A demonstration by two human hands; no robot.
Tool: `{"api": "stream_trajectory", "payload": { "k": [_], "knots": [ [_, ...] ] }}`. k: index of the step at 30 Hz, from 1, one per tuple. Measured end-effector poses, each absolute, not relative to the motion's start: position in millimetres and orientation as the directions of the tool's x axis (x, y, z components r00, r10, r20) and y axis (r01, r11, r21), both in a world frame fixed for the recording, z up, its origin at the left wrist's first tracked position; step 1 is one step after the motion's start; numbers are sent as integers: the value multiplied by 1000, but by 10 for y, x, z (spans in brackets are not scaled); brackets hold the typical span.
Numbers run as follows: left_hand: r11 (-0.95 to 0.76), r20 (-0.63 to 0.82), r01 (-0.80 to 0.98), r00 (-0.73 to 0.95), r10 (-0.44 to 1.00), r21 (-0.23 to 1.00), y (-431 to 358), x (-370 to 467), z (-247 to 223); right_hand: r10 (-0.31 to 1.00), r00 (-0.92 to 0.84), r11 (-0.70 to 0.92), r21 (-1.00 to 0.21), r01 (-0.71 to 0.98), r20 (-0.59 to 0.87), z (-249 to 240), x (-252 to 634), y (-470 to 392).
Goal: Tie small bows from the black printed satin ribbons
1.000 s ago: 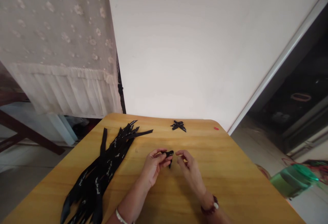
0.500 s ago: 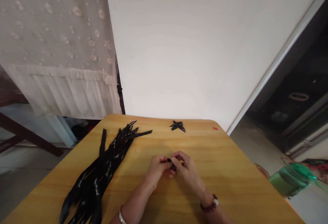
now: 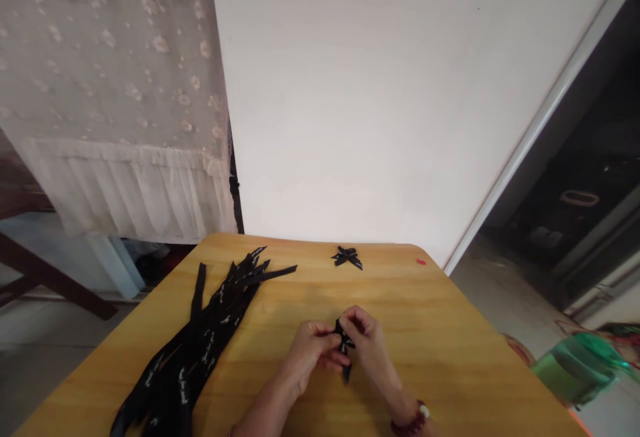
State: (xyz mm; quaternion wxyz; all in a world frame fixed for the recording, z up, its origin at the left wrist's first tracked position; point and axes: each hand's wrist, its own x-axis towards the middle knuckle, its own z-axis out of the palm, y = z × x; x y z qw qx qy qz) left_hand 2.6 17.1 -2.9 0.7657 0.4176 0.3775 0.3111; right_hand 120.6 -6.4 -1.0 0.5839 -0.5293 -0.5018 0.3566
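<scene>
My left hand (image 3: 320, 347) and my right hand (image 3: 363, 334) meet over the middle of the table, both closed on one short black ribbon (image 3: 346, 372). The ribbon is looped or folded between the fingertips, and one end hangs down below them. Part of it is hidden by my fingers. Beyond my hands, a finished-looking black ribbon bow (image 3: 347, 257) lies near the table's far edge. To the left, a long pile of black ribbon strips (image 3: 200, 350) with white lettering stretches toward me.
The wooden table (image 3: 425, 370) stands against a white wall panel (image 3: 350, 104). A small red piece (image 3: 421, 262) lies near its far right corner. A lace curtain (image 3: 130, 117) hangs at left. A green translucent container (image 3: 580, 367) is beyond the right edge.
The ribbon between my fingers now shows more, with an end hanging down. The whole scene sits slightly lower in view as the head tilted up a little.
</scene>
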Motion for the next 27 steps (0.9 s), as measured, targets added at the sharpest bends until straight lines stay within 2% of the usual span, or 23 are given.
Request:
{"api": "stream_trajectory", "payload": {
  "k": [3, 7, 11, 17, 21, 27],
  "knots": [
    [451, -313, -220, 465, 828, 865, 161, 26, -13, 948, 272, 136, -983, 125, 166, 39, 1202, -94],
    [424, -311, -283, 368, 877, 860, 162, 24, 3, 981, 172, 70, -989, 127, 92, 66, 1196, -130],
    [427, -289, -303, 408, 866, 852, 148, 12, 27, 984, 147, 87, -992, 89, 100, 62, 1191, -127],
    [360, -244, -200, 441, 864, 911, 136, -7, 43, 978, 162, 118, -989, 90, 131, 92, 1205, -115],
    [346, -237, -175, 451, 860, 922, 138, -4, 35, 984, 153, 86, -994, 65, 95, 102, 1208, -125],
    [354, -228, -293, 388, 893, 888, 178, -15, 35, 953, 255, 134, -982, 137, 165, 54, 1246, -90]
  ]
}}
